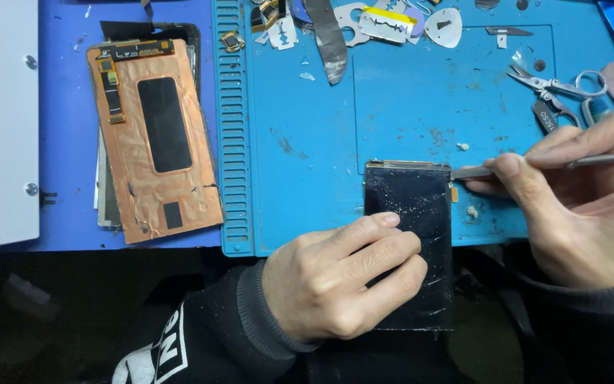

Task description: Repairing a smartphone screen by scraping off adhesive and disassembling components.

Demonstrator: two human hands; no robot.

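Left hand (339, 277) curled, fingers pressed flat on a dark phone screen (413, 235) overhanging the near edge of the blue mat (392, 92). Right hand (580, 199) pinched shut around a thin metal tool (534, 166), tip touching the screen's far right corner. Copper-backed panel (154, 139) well apart, beyond the mat's left edge.

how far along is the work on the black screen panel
Done, by the look of it: the black screen panel lies loose on the blue mat, apart from any housing, with white crumbs beside it. In hand: the left hand presses the panel flat while the right hand sets a thin metal tool at its upper right edge. Left: the surface looks scratched and speckled; whether anything has lifted cannot be seen.
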